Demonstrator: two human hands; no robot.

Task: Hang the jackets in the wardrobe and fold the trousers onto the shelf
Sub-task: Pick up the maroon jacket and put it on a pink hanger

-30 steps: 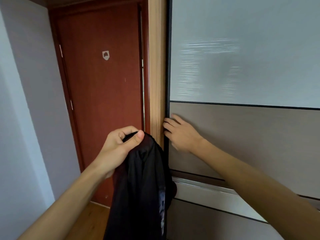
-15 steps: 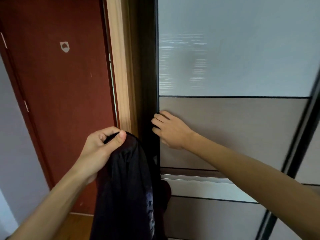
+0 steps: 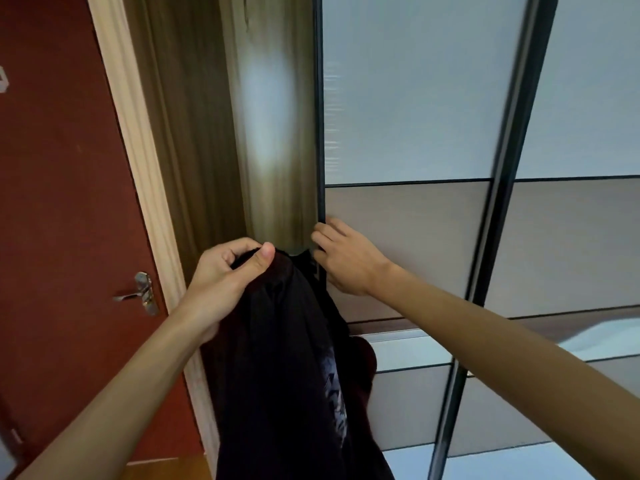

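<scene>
Jacket [image 3: 287,368]: black, hangs down centre frame from the left hand [image 3: 225,275], in front of the wardrobe's open left end. Left hand is closed round the top of the fabric, thumb pressed over the bunched edge, fingers curled in; forearm comes up from lower left. Far left: red-brown room door [image 3: 59,202] with a metal lever handle [image 3: 140,294], pale wood frame [image 3: 138,161] beside it. Next right, the wardrobe opening [image 3: 242,133] shows dark wood-grain inner panels, a light patch reflected on one; contents not visible. Right hand [image 3: 346,261] is flat and mostly open against the sliding door [image 3: 405,237], fingertips hooked on its dark left edge, holding nothing else. Right forearm reaches in from lower right, straight, angled up-left. Sliding door has a frosted upper panel and taupe lower panel; a second door panel [image 3: 581,168] overlaps behind it on the right. Strip of wooden floor [image 3: 166,469] at bottom left. Some motion blur on the door edges.
</scene>
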